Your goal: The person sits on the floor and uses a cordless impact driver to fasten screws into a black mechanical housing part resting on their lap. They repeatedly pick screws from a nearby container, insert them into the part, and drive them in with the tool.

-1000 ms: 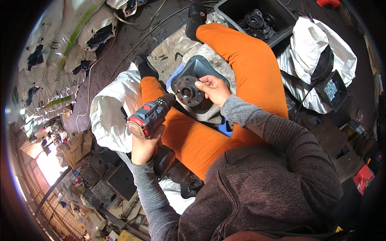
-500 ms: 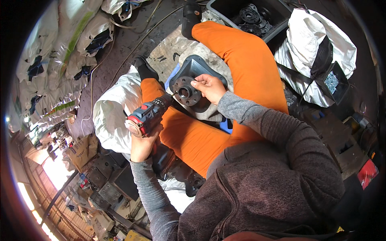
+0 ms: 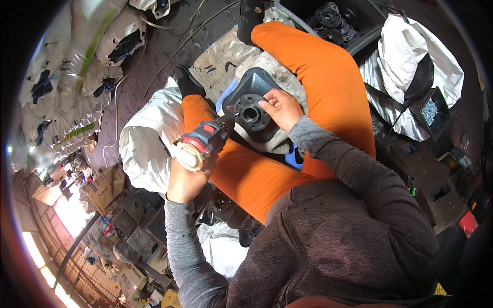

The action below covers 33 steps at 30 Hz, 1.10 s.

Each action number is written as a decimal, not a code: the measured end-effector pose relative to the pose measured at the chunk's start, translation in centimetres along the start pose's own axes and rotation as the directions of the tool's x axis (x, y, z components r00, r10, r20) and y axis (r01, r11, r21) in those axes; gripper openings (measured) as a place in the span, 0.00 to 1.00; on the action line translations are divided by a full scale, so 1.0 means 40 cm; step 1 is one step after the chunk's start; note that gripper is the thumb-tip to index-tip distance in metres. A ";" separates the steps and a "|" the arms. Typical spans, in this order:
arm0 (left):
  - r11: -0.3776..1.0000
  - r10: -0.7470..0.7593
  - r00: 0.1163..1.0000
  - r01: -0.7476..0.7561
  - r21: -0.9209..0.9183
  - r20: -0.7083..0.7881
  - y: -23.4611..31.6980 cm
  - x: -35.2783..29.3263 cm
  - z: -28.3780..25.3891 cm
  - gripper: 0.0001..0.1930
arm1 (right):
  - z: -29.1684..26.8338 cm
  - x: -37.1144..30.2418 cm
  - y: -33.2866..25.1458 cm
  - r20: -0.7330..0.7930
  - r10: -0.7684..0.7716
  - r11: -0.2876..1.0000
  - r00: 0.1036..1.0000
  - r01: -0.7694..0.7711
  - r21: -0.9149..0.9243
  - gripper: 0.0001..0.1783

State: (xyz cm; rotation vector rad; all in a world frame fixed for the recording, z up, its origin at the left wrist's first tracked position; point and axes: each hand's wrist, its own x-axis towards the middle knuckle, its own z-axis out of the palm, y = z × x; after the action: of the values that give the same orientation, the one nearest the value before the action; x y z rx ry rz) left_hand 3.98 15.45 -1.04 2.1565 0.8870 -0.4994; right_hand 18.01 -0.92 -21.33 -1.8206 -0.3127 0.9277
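My left hand [image 3: 191, 177] is wrapped round the handle of a red and black cordless drill [image 3: 204, 141]. The drill's front end points up and right, close to the left edge of a dark round flange [image 3: 251, 114] with a centre hole and several smaller holes round it. Whether the tip touches the flange I cannot make out. My right hand [image 3: 281, 109] pinches the flange's right rim between thumb and fingers. Under the flange sits a dark grey flared square-rimmed part [image 3: 255, 77], between my legs on pale cloth.
A dark bin [image 3: 359, 41] with several round flanges stands at the far right. Beside it are a white sack [image 3: 405, 56] and a small black box of screws [image 3: 430, 112]. White sacks [image 3: 149, 149] lie to the left. A cable [image 3: 190, 38] crosses the floor.
The drill has tilted, its back end now turned more upward and to the right. The flange and my right hand appear slightly further right, along with the whole view.
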 end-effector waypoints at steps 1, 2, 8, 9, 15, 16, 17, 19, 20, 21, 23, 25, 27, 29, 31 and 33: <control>1.000 0.013 1.000 -0.013 0.015 0.011 0.003 0.003 -0.001 0.14 | 0.000 0.000 0.001 0.007 0.022 1.000 1.000 -0.022 0.018 0.15; 0.996 0.022 1.000 -0.023 0.085 0.017 0.008 0.005 -0.002 0.14 | 0.002 0.000 0.008 0.008 0.016 0.999 1.000 -0.016 0.038 0.15; 0.981 0.058 0.997 -0.065 0.183 0.045 0.022 0.015 0.007 0.16 | -0.005 0.002 0.020 0.006 -0.013 0.995 1.000 0.012 0.097 0.13; 0.977 0.071 0.997 -0.075 0.202 0.027 0.027 0.016 0.009 0.15 | -0.005 0.001 0.023 0.007 -0.016 0.996 1.000 0.015 0.090 0.13; 0.983 0.174 0.984 -0.170 0.076 -0.051 -0.021 0.027 0.042 0.14 | -0.005 0.006 0.015 0.025 -0.020 1.000 0.999 0.020 -0.004 0.13; 0.974 0.192 0.979 -0.182 0.137 -0.067 -0.013 0.020 0.043 0.14 | -0.014 0.012 -0.007 0.019 -0.005 1.000 1.000 0.006 -0.015 0.14; 0.962 0.210 0.974 -0.190 0.198 -0.084 -0.007 0.007 0.043 0.13 | -0.009 0.017 0.002 0.034 -0.008 1.000 0.999 0.008 0.009 0.15; 0.999 0.047 0.988 -0.045 0.018 -0.145 0.007 -0.035 0.051 0.14 | 0.000 0.028 0.032 0.062 -0.005 0.999 0.998 0.001 0.055 0.15; 0.989 0.001 0.979 -0.032 -0.147 -0.203 0.017 -0.053 0.063 0.15 | -0.002 0.037 0.033 0.061 -0.035 0.999 0.998 0.034 0.015 0.15; 0.951 -0.051 0.967 -0.029 -0.307 -0.250 0.024 -0.072 0.072 0.16 | 0.002 0.046 0.031 0.061 -0.065 0.997 0.996 0.066 -0.025 0.16; 0.843 -0.298 0.937 0.168 -0.511 -0.185 0.033 -0.126 0.068 0.16 | -0.021 0.031 0.025 0.057 -0.008 0.998 0.998 0.005 0.059 0.18; 0.897 -0.156 0.950 0.023 -0.441 -0.269 0.037 -0.188 0.089 0.17 | -0.068 0.021 0.000 0.078 0.130 0.937 0.988 -0.148 0.318 0.22; 0.898 -0.066 0.940 -0.091 -0.430 -0.336 0.003 -0.239 0.128 0.17 | -0.129 0.009 0.004 0.321 0.118 0.799 0.940 -0.282 0.532 0.35; 0.827 -0.140 0.966 -0.008 -0.562 -0.220 0.032 -0.285 0.160 0.15 | -0.162 -0.077 -0.013 0.436 -0.109 0.620 0.893 -0.281 0.732 0.41; 0.851 -0.111 0.986 0.028 -0.525 -0.127 0.029 -0.314 0.177 0.14 | -0.171 -0.136 -0.059 0.488 -0.244 0.778 0.838 -0.131 0.614 0.49; 0.924 0.156 0.975 -0.199 -0.326 -0.156 -0.001 -0.314 0.198 0.14 | -0.177 -0.169 -0.061 0.477 -0.459 0.827 0.749 0.165 0.537 0.54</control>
State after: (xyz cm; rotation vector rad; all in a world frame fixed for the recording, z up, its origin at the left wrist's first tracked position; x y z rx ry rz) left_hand -5.21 4.00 1.10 1.9395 0.7711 -0.1062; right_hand 19.06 -8.59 -14.88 -0.9498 -0.7094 1.1839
